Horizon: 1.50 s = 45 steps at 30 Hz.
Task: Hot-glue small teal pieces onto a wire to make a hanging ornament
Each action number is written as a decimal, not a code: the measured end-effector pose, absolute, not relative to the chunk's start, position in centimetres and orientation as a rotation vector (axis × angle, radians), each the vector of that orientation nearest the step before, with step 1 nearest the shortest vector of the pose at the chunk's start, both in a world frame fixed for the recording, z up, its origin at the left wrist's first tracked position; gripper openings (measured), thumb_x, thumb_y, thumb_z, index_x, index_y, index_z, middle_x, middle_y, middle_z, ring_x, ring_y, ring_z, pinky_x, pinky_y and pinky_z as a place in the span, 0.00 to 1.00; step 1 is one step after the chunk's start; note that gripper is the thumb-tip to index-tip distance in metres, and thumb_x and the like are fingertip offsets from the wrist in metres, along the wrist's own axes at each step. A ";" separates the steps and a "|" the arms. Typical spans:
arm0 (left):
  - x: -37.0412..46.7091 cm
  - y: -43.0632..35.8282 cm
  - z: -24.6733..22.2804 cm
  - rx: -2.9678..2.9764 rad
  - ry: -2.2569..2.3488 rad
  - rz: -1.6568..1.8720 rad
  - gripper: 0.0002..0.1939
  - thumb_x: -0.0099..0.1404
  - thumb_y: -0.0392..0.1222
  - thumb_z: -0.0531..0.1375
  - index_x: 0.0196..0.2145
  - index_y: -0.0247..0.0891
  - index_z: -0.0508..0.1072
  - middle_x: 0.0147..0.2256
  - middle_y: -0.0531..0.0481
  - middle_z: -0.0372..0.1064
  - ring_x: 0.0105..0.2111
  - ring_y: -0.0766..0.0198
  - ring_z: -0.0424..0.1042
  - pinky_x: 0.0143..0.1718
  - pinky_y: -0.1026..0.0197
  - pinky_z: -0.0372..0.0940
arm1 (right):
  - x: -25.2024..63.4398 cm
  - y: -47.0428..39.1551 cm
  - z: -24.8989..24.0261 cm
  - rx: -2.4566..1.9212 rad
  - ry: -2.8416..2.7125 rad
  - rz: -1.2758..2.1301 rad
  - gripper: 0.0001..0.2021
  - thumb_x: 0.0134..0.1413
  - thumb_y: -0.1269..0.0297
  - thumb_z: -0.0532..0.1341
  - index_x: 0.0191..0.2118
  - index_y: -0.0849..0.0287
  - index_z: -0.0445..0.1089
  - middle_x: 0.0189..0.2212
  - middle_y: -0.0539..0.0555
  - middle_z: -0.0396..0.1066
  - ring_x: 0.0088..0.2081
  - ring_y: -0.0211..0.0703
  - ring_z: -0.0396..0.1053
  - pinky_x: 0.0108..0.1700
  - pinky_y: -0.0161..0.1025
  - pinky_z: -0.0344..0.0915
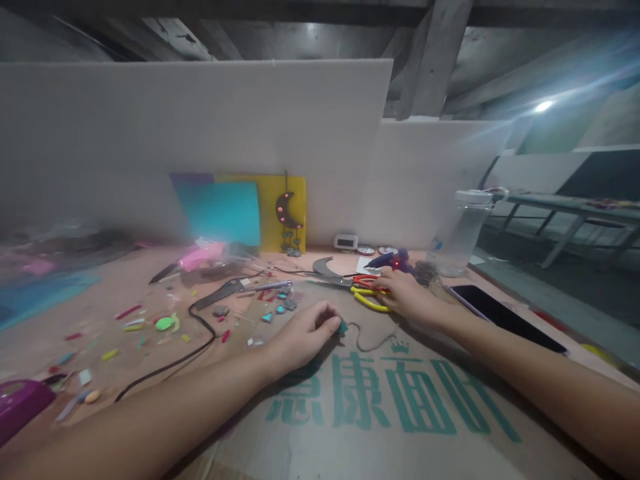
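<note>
My left hand (311, 333) is closed in a pinch on a small teal piece (342, 327), mostly hidden by the fingertips. A thin grey cord (367, 348) trails from it to the right across the cardboard. My right hand (407, 293) has its fingers on the handles of scissors (371, 303) with red and yellow grips, their blades pointing left. Just behind the scissors lies a grey crescent moon cutout (327, 268). Several small teal and grey heart pieces (281, 309) lie left of my left hand.
A dark glue gun (395, 261) with a red light lies behind my right hand. A phone (505, 318) and a clear bottle (463, 233) are at the right. Coloured scraps (165, 324) cover the left. A moon ornament (287, 212) hangs against a yellow sheet (267, 200).
</note>
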<state>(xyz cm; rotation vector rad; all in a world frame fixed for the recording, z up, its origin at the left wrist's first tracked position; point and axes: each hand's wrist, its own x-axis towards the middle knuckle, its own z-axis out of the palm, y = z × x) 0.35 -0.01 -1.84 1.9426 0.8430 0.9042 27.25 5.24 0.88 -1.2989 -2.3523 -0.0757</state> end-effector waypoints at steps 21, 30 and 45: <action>0.5 0.2 -1.5 1.977 0.974 0.986 0.10 0.67 0.45 0.54 0.35 0.36 0.70 0.32 0.49 0.72 0.35 0.60 0.71 0.37 0.61 0.65 | 22.4 0.1 -1.0 -1.042 -2.406 0.235 0.06 0.62 0.68 0.56 0.33 0.58 0.67 0.35 0.55 0.69 0.37 0.43 0.66 0.40 0.41 0.65; 0.4 0.3 -1.9 1.858 0.964 1.028 0.10 0.68 0.44 0.53 0.44 0.38 0.66 0.32 0.51 0.70 0.31 0.62 0.74 0.35 0.61 0.66 | 22.5 -1.1 -0.8 -1.041 -2.161 0.277 0.07 0.64 0.68 0.50 0.34 0.54 0.60 0.26 0.50 0.70 0.30 0.42 0.67 0.35 0.39 0.64; 0.1 -0.6 -0.9 2.338 0.932 0.893 0.16 0.71 0.48 0.51 0.38 0.38 0.75 0.38 0.47 0.72 0.41 0.58 0.69 0.44 0.58 0.62 | 22.1 -0.9 -0.4 -0.722 -2.431 -0.142 0.09 0.65 0.66 0.53 0.39 0.59 0.71 0.30 0.54 0.72 0.32 0.41 0.67 0.34 0.37 0.62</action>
